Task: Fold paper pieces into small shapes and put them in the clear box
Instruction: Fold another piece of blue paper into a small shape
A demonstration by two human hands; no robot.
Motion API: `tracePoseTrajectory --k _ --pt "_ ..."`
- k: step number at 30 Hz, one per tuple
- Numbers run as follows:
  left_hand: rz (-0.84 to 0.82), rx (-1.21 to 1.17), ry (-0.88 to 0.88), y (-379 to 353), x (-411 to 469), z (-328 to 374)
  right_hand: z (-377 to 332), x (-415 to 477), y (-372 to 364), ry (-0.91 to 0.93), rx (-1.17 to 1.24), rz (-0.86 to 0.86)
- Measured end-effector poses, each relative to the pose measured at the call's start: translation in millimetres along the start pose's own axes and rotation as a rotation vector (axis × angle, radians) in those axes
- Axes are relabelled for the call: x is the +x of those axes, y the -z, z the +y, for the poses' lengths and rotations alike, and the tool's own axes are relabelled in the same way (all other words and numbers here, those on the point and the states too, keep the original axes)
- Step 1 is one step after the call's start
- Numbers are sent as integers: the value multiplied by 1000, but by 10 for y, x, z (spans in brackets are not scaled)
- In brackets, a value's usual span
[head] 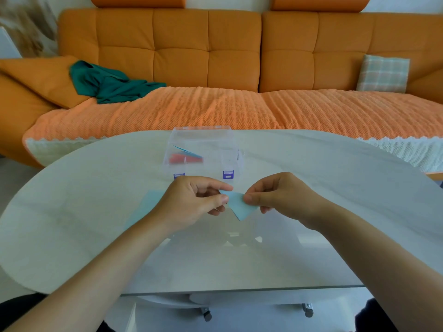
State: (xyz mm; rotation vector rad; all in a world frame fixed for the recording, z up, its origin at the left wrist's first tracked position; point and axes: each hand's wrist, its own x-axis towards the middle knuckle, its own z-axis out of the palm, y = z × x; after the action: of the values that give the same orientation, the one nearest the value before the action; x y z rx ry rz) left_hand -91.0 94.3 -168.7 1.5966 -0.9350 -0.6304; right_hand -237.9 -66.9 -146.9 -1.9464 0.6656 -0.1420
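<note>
One head-worn wide-angle view only; looks forward and down over the surface (72,212); left hand (191,202) and right hand (280,195) near, mid-frame; orange sofa (206,49) far beyond; surface edges bowed by the lens.

Big orange tufted sofa (206,49) along the back with a ribbed orange throw (239,109) over the seat. Pale glossy table (72,212) up front, on little caster wheels (207,316).

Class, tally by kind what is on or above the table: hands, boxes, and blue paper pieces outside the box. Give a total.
Hands: 2, left hand, right hand
Clear box: 1
Blue paper outside the box: 2, folded blue paper pinched by both hands, flat blue sheet lying on the table
Total: 5
</note>
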Motion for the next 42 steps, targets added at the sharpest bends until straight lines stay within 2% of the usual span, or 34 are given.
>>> tracePoseTrajectory --k 6,12,17,21,26,30,38,42 --pt "37 117 20 -8 2 -39 32 24 7 -17 -51 -23" --pt "41 521 -7 -86 4 -131 126 113 -75 -17 -255 21" --pt "29 704 0 -113 38 -149 125 123 -154 2 -514 39" --pt "7 867 -108 -140 72 -181 114 124 -187 19 -583 55" --pt "-12 853 -276 -149 105 -274 135 137 -208 28 -581 78" --pt "-167 780 -483 -194 77 -338 153 117 -234 42 -548 103" --pt "-233 848 -519 -199 -41 -326 194 107 -235 62 -512 105" --pt "-248 918 -491 -237 -114 -284 207 119 -131 42 -461 21"
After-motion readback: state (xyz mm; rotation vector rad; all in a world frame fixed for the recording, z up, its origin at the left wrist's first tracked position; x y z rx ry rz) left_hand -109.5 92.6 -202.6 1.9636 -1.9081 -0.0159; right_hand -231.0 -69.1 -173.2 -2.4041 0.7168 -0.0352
